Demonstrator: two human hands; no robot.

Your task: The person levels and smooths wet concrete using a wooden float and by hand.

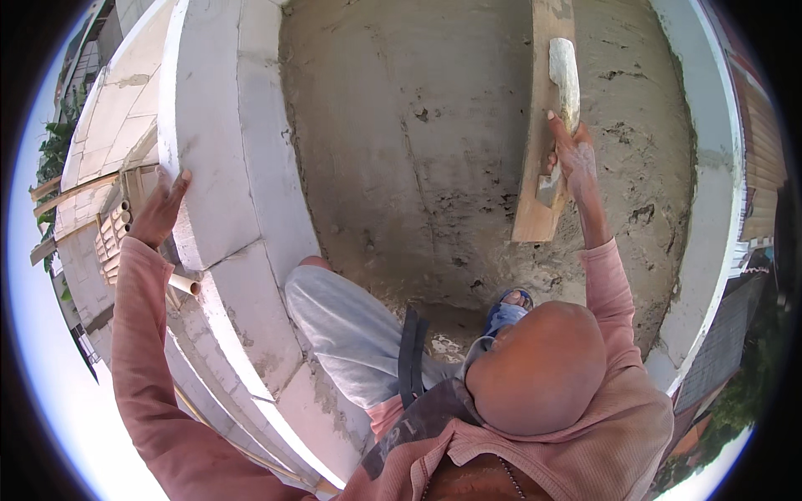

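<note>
My right hand [573, 159] grips the handle of a long wooden plastering float [535, 188]. Its pale, worn handle [565, 75] extends beyond my fingers. The board lies lengthwise on a grey wet mortar surface [376, 108], smoother to its left and rougher, with pits and lumps, to its right. At the left, my left hand [163, 209] rests at the outer edge of a light block wall [209, 150], fingers stretched out and apart. Some of its fingertips are hard to make out.
A second block wall [706, 167] borders the mortar on the right. Outside the left wall are plastic pipes [184, 285], wooden planks [79, 194] and more blockwork. My bent knee [539, 367] and a blue-sandalled foot [516, 299] are near the mortar's lower part.
</note>
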